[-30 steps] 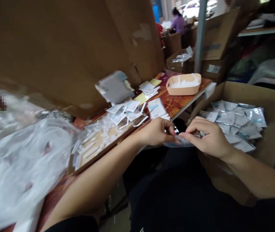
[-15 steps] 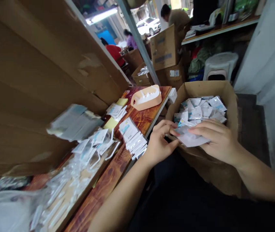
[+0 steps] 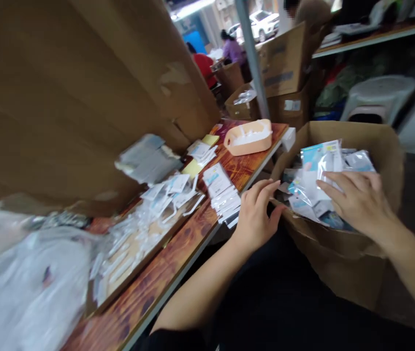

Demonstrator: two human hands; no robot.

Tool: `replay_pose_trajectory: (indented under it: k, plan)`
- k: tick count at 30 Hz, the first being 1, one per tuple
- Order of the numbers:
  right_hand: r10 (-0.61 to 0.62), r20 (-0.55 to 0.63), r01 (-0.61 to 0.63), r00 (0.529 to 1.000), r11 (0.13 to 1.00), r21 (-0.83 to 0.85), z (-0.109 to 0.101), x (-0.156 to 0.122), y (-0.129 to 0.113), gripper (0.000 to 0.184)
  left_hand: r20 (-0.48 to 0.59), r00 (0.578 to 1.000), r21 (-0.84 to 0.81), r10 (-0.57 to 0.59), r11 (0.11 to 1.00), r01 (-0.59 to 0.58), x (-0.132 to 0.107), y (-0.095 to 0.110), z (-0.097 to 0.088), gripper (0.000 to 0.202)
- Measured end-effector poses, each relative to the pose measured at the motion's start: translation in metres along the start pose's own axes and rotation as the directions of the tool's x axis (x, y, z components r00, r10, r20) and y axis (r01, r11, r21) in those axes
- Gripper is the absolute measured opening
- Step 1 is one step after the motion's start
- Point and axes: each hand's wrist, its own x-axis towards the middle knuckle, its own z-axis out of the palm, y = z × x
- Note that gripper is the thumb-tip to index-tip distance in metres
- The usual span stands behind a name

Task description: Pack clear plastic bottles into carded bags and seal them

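Observation:
My right hand (image 3: 361, 202) is over the cardboard box, its fingers stretched out against a clear plastic packet (image 3: 320, 165) with a blue and white card inside. The packet lies tilted on top of other flat packets (image 3: 304, 207) in the box. My left hand (image 3: 258, 212) is at the box's near left rim, fingers curved and thumb apart, with nothing visible between them. Just left of that hand, a row of overlapping carded packets (image 3: 222, 190) lies along the table edge.
The open cardboard box (image 3: 385, 146) stands right of the wooden table (image 3: 178, 243). On the table are a peach plastic basket (image 3: 249, 139), a shallow tray (image 3: 134, 265) of white strip-like pieces and a blurred stack of cards (image 3: 149, 158). A metal post (image 3: 253, 58) rises behind.
The packet that was between both hands is now on the pile in the box under my right hand. My left hand has let go of it. The view has swung left.

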Motion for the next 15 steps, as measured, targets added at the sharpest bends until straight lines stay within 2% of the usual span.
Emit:
replay_pose_trajectory:
  k: [1, 4, 7, 9, 11, 13, 14, 15]
  plan:
    - [-0.004, 0.086, 0.002, 0.996, 1.000, 0.017, 0.009, -0.006, 0.004, 0.030, -0.001, 0.999, 0.016, -0.040, 0.999, 0.040, -0.013, -0.003, -0.008, 0.051]
    - [-0.038, 0.159, 0.008, 0.987, 0.982, 0.188, 0.030, -0.002, -0.004, 0.031, -0.049, 0.983, 0.114, -0.178, 0.977, 0.182, -0.057, -0.020, -0.038, 0.041]
    - [-0.115, 0.151, 0.048, 0.982, 0.919, 0.391, 0.041, 0.040, -0.038, 0.036, -0.162, 0.922, 0.191, -0.351, 0.906, 0.378, -0.102, -0.046, -0.073, 0.025]
    - [-0.222, 0.085, 0.146, 0.971, 0.839, 0.524, 0.055, 0.087, -0.069, 0.029, -0.231, 0.834, 0.157, -0.501, 0.827, 0.540, -0.128, -0.062, -0.093, 0.013]
    - [-0.330, 0.055, 0.226, 0.942, 0.748, 0.624, 0.081, 0.141, -0.102, 0.024, -0.263, 0.702, 0.028, -0.661, 0.723, 0.691, -0.149, -0.074, -0.105, 0.010]
    - [-0.372, 0.171, 0.182, 0.912, 0.743, 0.644, 0.115, 0.196, -0.136, 0.025, -0.252, 0.594, -0.109, -0.764, 0.633, 0.767, -0.165, -0.077, -0.109, 0.016]
    - [-0.346, 0.283, 0.107, 0.894, 0.780, 0.617, 0.134, 0.222, -0.152, 0.027, -0.245, 0.565, -0.153, -0.788, 0.607, 0.780, -0.171, -0.076, -0.110, 0.018]
    - [-0.303, 0.393, 0.028, 0.868, 0.820, 0.571, 0.153, 0.246, -0.167, 0.032, -0.242, 0.553, -0.172, -0.797, 0.596, 0.784, -0.177, -0.074, -0.110, 0.019]
